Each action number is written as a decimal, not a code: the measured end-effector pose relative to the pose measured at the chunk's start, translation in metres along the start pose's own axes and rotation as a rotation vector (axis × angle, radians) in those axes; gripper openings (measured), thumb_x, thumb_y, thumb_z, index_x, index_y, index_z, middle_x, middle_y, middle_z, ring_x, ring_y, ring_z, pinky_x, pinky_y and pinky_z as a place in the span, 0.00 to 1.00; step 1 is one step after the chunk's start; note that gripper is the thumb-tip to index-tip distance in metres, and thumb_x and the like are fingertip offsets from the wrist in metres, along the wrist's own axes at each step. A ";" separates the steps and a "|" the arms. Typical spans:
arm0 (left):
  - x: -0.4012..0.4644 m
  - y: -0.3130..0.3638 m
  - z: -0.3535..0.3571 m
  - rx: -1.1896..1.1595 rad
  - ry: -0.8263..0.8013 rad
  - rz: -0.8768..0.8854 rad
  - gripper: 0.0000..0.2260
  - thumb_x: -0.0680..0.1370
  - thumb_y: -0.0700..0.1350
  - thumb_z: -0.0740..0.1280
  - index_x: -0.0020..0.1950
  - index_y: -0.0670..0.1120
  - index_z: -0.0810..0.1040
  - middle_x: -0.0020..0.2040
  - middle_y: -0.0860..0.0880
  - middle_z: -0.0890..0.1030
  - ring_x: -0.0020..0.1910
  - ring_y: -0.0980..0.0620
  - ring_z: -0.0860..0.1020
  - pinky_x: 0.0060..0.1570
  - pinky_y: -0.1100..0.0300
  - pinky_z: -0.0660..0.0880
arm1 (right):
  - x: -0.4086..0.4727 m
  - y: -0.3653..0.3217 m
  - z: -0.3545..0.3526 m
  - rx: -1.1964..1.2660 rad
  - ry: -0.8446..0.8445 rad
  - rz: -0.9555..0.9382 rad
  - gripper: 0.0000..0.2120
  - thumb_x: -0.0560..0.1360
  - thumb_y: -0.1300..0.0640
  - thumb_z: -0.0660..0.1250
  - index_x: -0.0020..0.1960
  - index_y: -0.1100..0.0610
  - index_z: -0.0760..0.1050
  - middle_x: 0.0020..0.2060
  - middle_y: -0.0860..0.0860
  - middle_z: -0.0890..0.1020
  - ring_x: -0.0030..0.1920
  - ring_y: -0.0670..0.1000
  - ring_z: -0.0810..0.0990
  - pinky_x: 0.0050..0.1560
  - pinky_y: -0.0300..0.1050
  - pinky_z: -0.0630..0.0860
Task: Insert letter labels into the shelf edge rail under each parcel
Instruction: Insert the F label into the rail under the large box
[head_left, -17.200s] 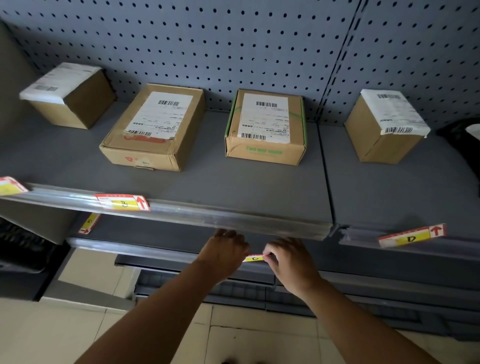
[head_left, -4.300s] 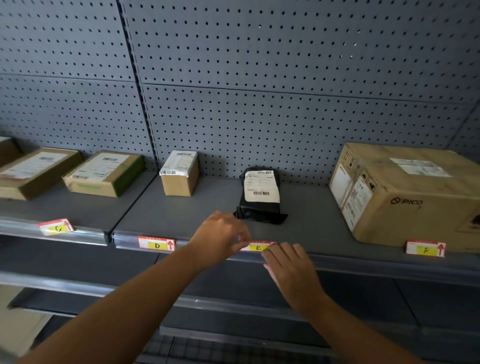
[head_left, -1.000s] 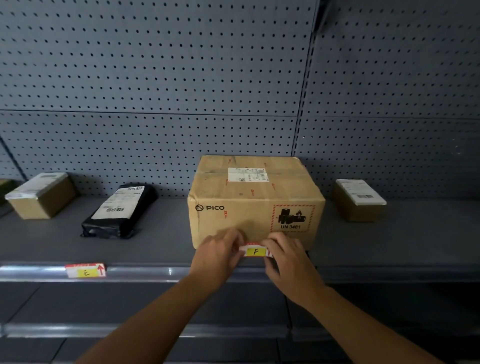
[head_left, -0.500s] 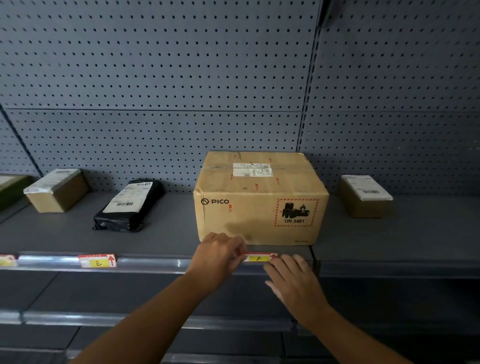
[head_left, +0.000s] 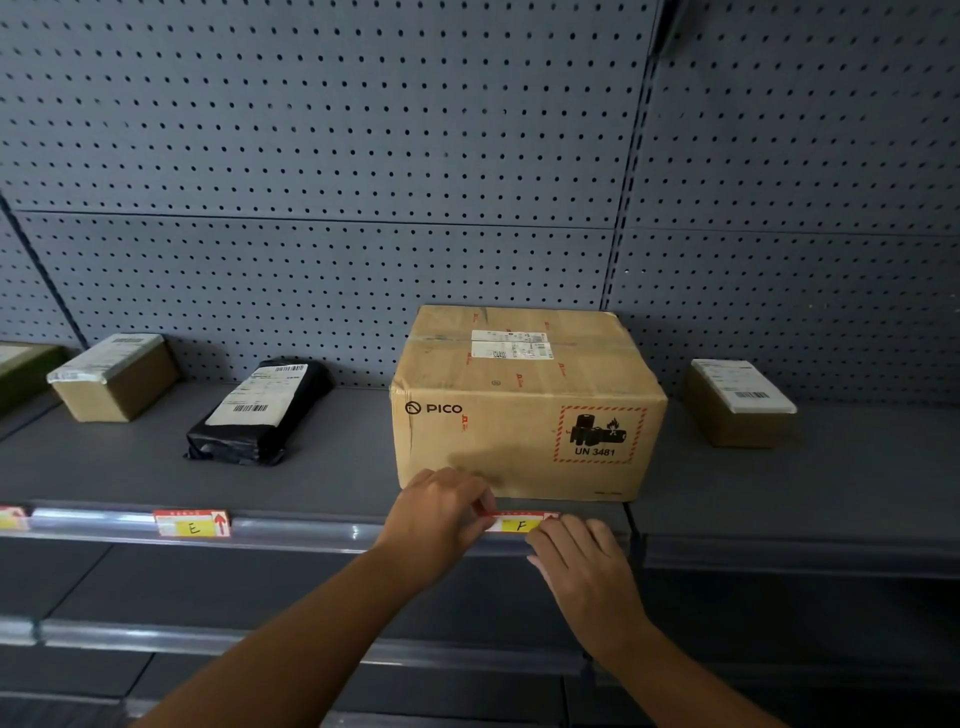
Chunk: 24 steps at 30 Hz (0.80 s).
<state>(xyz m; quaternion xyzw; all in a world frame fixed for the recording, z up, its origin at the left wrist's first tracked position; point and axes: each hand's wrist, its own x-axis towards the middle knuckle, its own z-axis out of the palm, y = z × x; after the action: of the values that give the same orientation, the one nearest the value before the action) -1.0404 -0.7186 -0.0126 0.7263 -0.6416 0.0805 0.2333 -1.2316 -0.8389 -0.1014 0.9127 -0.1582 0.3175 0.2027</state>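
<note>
A: Where was the F label?

B: At the shelf edge rail, right under the PICO box. Long axis ran left-right along the rail, letter upright, facing the camera.

A: Hands?

B: Left hand was at the label's left end, fingers curled; looked like a pinch on that end, though the fingertips were hidden behind the knuckles. Right hand sat just below and right of the label, fingers straight and loose, tips touching the rail near its right end. It gripped nothing.

A: Which hand was closer?

B: Left, it was already on it. The label lay up-left of the right fingertips.

A: Seated?

B: Couldn't tell. My guess is the next move called for a press along the long axis, left to right.

A: Others?

B: E label was in the rail, roughly below the black parcel. The small box on the right had no label under it.
</note>
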 end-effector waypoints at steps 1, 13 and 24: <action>0.000 0.000 0.000 -0.005 0.001 0.001 0.03 0.76 0.51 0.72 0.46 0.55 0.79 0.44 0.58 0.81 0.42 0.59 0.75 0.47 0.64 0.68 | -0.001 -0.001 0.001 0.006 -0.010 0.000 0.18 0.71 0.53 0.79 0.56 0.56 0.78 0.50 0.54 0.82 0.51 0.54 0.80 0.49 0.49 0.76; -0.005 0.003 0.006 0.097 -0.030 0.103 0.05 0.72 0.48 0.74 0.42 0.53 0.79 0.38 0.55 0.81 0.39 0.54 0.75 0.44 0.55 0.74 | -0.007 -0.014 -0.001 0.009 -0.008 0.101 0.11 0.74 0.55 0.74 0.54 0.56 0.77 0.46 0.53 0.79 0.46 0.54 0.77 0.47 0.49 0.72; -0.012 0.008 0.010 0.255 -0.005 0.150 0.02 0.74 0.47 0.71 0.43 0.52 0.79 0.39 0.53 0.81 0.39 0.51 0.75 0.44 0.55 0.74 | 0.004 -0.003 -0.032 0.145 -0.047 0.118 0.19 0.76 0.54 0.66 0.66 0.58 0.76 0.56 0.52 0.79 0.55 0.55 0.77 0.55 0.52 0.73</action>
<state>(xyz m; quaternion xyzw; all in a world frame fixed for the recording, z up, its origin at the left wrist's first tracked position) -1.0519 -0.7129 -0.0245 0.7001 -0.6793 0.1769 0.1308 -1.2439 -0.8221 -0.0764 0.9213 -0.1929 0.3181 0.1131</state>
